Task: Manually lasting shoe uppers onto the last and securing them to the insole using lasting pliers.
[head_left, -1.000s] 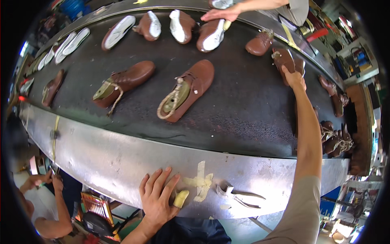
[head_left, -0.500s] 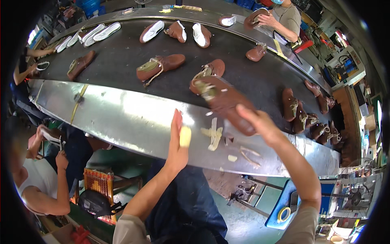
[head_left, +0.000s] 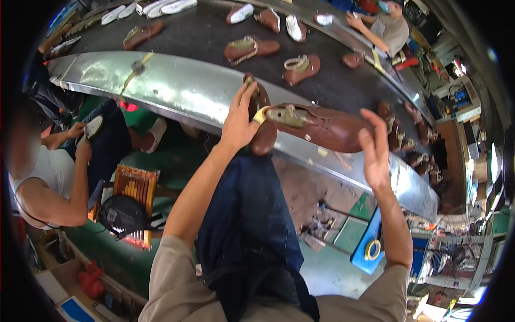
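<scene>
My left hand [head_left: 238,126] is closed around a brown lace-up shoe [head_left: 263,140] that hangs nearly upright, toe down. A small yellow piece [head_left: 261,114], like tape or sponge, shows by my left thumb. A second brown shoe [head_left: 335,129] lies level in the air, its heel against that yellow piece and its opening facing up. At its toe is my right hand [head_left: 378,153], thumb and fingers bent around the tip, with the fingertips partly spread. Both shoes are above the near metal edge [head_left: 193,88] of the work table.
More brown shoes [head_left: 251,48] and white-soled ones [head_left: 177,6] stand on the dark belt [head_left: 201,32]. Seated at left, a person [head_left: 51,182] handles a shoe; another person [head_left: 386,32] works across the belt. A blue stool [head_left: 370,241] bearing a yellow tape roll [head_left: 372,249] stands at right.
My view has shifted, so the belt sits higher in it. The right hand's shoe has come to my left hand, which now also holds another shoe. My right fingers have loosened at the toe.
</scene>
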The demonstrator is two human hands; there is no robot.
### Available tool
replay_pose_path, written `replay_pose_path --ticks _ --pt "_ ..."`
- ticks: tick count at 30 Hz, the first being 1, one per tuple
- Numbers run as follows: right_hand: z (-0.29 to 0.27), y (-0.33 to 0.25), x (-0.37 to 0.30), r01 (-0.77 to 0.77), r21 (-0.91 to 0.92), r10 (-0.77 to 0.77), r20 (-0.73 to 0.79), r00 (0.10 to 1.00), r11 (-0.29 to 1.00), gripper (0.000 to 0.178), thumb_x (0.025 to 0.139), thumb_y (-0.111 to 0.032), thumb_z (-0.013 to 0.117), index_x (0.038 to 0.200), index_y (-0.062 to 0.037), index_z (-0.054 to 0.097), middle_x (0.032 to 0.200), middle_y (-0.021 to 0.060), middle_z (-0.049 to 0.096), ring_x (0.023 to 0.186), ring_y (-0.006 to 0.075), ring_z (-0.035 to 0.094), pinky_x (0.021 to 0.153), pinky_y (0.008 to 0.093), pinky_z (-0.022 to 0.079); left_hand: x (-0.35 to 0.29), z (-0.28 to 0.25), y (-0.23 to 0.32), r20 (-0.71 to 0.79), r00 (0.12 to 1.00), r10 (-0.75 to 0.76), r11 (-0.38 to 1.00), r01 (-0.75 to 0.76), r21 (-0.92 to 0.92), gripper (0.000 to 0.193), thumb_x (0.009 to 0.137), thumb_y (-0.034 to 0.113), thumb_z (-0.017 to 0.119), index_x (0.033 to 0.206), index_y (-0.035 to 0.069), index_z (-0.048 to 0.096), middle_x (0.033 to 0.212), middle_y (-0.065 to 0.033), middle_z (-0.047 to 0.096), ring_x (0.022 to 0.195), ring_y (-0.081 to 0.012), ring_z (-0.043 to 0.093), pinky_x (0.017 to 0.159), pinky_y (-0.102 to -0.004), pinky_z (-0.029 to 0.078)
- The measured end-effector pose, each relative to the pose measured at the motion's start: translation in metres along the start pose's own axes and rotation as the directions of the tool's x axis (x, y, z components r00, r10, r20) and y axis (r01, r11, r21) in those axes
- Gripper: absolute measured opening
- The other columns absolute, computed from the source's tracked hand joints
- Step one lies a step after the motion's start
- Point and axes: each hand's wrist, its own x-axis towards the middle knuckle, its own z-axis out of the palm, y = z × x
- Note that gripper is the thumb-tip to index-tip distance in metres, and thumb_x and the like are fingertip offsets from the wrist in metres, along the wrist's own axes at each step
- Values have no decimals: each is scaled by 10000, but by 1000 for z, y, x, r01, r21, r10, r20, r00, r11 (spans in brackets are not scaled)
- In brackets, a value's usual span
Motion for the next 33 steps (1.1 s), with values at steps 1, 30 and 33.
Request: replay_pose_path --ticks 1,30,33 --pt "-4 0 -9 8 71 -4 -54 999 997 403 1069 -225 516 1439 -65 498 1245 89 621 1162 177 562 1047 317 430 -8 -1 10 71 995 -71 997 69 25 799 878 82 714 1589 158 359 1579 -228 388 1440 -450 399 1153 -459 419" --pt "47 175 -48 -9 -589 14 4 1000 808 330 1058 -358 560 1276 -141 680 1108 122 682 1016 318 656 889 468 504 -212 -3 67 502 174 -847 -149 830 -538 578 1097 508 442 1474 70 418 1328 -127 622 1155 -231 677 996 -405 577" --pt "61 91 -85 -461 -263 514 189 837 848 315 1071 -298 541 1213 -47 668 897 118 687 875 227 698 784 412 533 -213 -3 67 401 181 -898 -88 819 -566 574 1100 495 448 1471 58 411 1316 -127 623 1151 -225 677 1000 -408 572"
